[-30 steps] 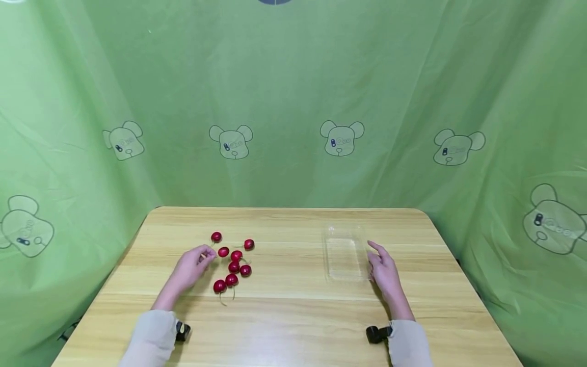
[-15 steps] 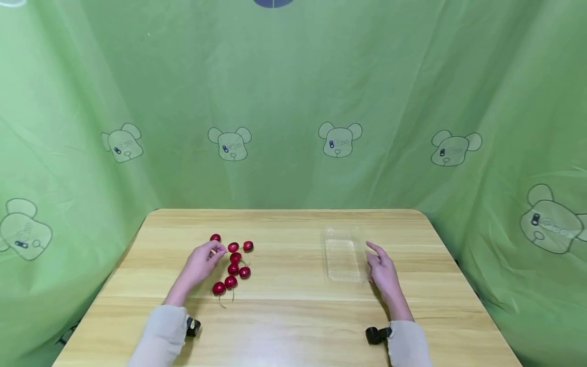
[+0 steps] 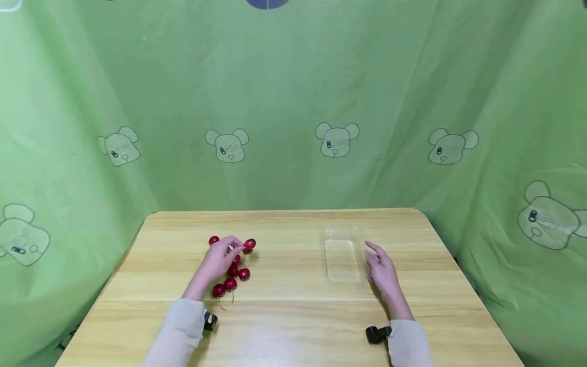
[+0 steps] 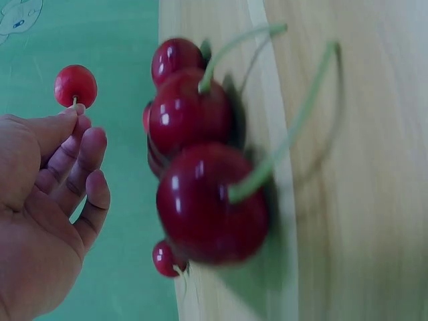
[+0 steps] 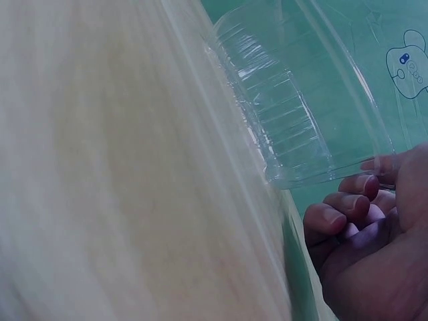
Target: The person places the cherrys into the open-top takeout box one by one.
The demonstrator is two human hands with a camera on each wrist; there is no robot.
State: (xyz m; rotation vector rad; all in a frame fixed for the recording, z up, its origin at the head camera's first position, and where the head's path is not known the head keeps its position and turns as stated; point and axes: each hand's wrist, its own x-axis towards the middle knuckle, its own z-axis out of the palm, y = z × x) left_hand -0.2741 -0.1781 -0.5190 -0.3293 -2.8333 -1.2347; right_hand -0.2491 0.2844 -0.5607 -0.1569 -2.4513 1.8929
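Observation:
My left hand (image 3: 222, 257) pinches the thin stem of a red cherry (image 4: 75, 85) between thumb and finger. In the left wrist view that cherry is upright above the fingertips, apart from the group on the table. Below and around the hand lie several other cherries (image 3: 231, 284), some with green stems; the hand covers part of the group. At the right, a clear plastic box (image 5: 281, 100) stands on the table. Beside its right wall rests my right hand (image 3: 382, 272), one finger extended and the others loosely bent, fingertips right at the rim.
The wooden table (image 3: 293, 316) carries everything. A green curtain (image 3: 284, 168) with bear prints hangs behind its far edge and along both sides. Bare tabletop lies between the cherries and the plastic box. Each wrist wears a small black camera (image 3: 378, 335).
My left hand has moved right and slightly away from me, carrying the pinched cherry over the one at the group's far right. The right hand and the box stay where they were.

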